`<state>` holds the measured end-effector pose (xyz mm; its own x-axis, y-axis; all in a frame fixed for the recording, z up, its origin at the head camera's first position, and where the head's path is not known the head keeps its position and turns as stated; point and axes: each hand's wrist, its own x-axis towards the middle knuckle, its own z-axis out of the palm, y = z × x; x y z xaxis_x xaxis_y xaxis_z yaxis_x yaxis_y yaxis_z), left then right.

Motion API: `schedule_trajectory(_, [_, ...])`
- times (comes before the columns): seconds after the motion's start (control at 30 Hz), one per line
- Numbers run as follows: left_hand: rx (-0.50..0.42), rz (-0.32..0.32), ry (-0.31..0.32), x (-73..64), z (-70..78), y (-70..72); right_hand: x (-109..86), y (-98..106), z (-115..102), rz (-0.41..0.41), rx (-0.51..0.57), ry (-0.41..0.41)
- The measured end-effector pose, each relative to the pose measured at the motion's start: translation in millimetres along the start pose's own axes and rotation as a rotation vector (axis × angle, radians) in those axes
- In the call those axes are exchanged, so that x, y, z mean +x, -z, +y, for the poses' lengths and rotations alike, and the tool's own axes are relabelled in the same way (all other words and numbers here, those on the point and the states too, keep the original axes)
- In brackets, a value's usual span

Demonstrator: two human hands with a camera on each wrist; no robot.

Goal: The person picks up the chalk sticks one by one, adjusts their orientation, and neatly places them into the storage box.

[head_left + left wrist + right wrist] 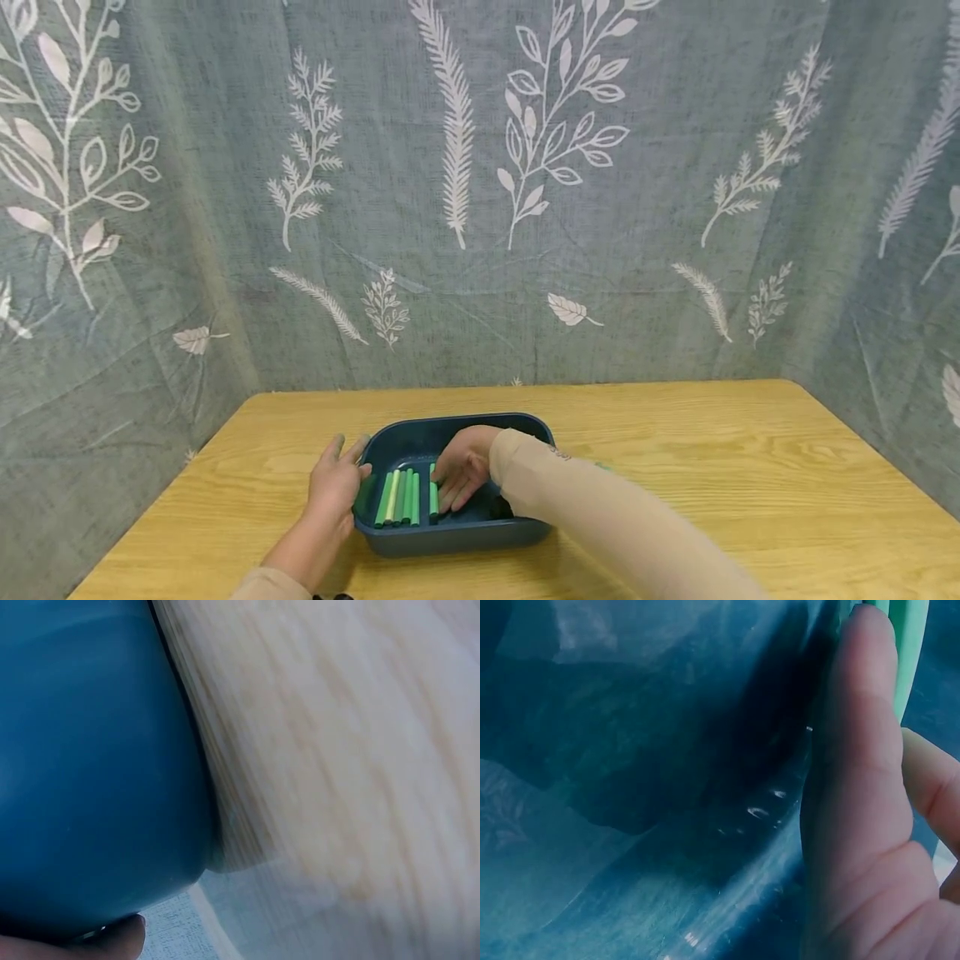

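A dark blue tray (420, 546) stands on the table with several green sticks (406, 497) and one pale yellow stick (393, 497) side by side at its left. My left hand (333, 483) rests against the tray's left end, fingers spread; in the left wrist view a fingertip (129, 937) shows by the tray wall (97, 765). My right hand (465, 475) reaches down inside the tray, fingers fairly straight, touching a separate green stick (433, 500). Close up, one straight finger (862, 765) lies along a green stick (911, 652).
The tray sits on a wood-grain table (675, 442). A patterned grey-green curtain (450, 317) hangs behind and at both sides. A dark thing (501, 507) shows in the tray beside my right sleeve (592, 508). A small green bit (602, 466) peeks out behind that sleeve.
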<state>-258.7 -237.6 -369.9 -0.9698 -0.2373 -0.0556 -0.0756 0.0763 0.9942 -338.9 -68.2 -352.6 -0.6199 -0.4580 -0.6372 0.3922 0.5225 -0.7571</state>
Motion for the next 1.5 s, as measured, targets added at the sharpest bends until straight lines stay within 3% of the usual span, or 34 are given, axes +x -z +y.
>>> schedule_trajectory(0.2, [0.007,-0.016,0.017,-8.6,3.9,5.2,-0.4,-8,0,0.001,0.002,0.017])
schedule_trajectory(0.73, [-0.019,-0.036,-0.012,-11.7,7.0,-3.0,-9.7,-2,-5,0.007,-0.015,0.013])
schedule_trajectory(0.93, [-0.004,-0.035,-0.01,-13.5,8.4,-4.3,-22.5,10,-6,0.011,-0.014,0.092])
schedule_trajectory(1.27, [0.057,-0.034,0.0,-11.1,4.6,-2.0,-51.2,38,-11,0.003,0.102,0.172])
schedule_trajectory(1.5, [0.058,-0.032,0.005,-6.7,6.2,-0.7,-73.1,61,-8,0.025,0.096,0.218])
